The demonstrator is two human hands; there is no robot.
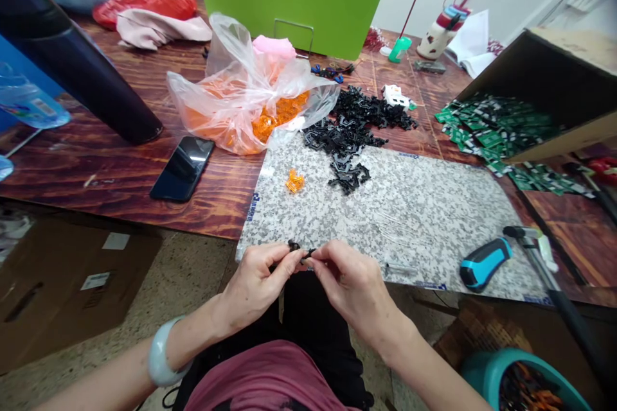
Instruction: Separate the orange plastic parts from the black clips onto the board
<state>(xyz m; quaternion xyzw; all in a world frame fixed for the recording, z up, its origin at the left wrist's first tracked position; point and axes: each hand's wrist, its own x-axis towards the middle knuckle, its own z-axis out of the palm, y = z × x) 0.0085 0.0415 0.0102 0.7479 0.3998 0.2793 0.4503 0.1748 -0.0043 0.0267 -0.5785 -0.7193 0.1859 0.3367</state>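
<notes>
My left hand and my right hand meet at the front edge of the speckled grey board. Both are closed, pinching small black plastic parts between thumbs and fingers; fingertips hide most of their shape, and I cannot tell if they are one piece or two. Beyond my hands, a few translucent orange pieces lie on the board. A heap of black plastic parts spreads from the board's back edge onto the wooden table. Several thin pale pins are scattered to the right.
A clear bag of orange pieces and a phone sit on the left. On the right are a blue-black tool handle, a hammer and a box spilling green circuit boards. A teal bucket stands below.
</notes>
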